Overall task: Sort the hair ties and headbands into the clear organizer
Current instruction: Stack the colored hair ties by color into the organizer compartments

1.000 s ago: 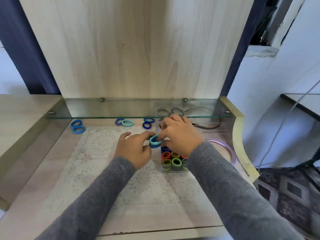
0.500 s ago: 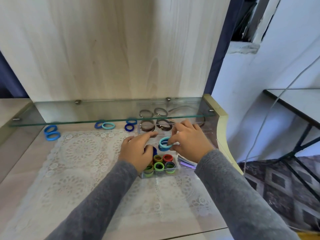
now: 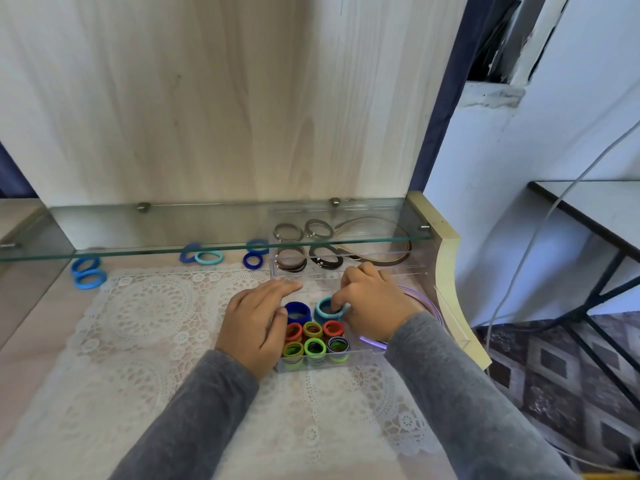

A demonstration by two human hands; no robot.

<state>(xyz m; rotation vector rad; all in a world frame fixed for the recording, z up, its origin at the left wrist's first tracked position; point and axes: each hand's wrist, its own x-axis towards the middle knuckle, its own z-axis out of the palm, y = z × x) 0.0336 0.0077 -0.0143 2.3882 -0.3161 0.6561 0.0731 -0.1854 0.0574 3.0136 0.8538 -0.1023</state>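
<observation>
The clear organizer (image 3: 349,360) stands on the lace mat at the right. Its front holds stacks of red, green, orange and dark hair ties (image 3: 314,341); behind them sit a dark blue stack (image 3: 298,311) and a light blue stack (image 3: 327,309). My right hand (image 3: 372,299) pinches the top light blue tie on its stack. My left hand (image 3: 258,320) rests with straight fingers against the organizer's left side. Brown and black ties (image 3: 308,259) and a brown headband (image 3: 388,258) lie in the back compartments. A lilac headband (image 3: 424,303) curves behind my right wrist.
Loose blue ties lie on the table: a pair at far left (image 3: 87,272), a dark and a light one (image 3: 204,256), and two dark ones (image 3: 254,254). A glass shelf (image 3: 156,230) hangs low over the back. The table's right edge (image 3: 450,271) is close.
The light blue tie went from between both hands down onto the light blue stack in the organizer. My left hand let go and now rests beside the organizer. The view shifted right.
</observation>
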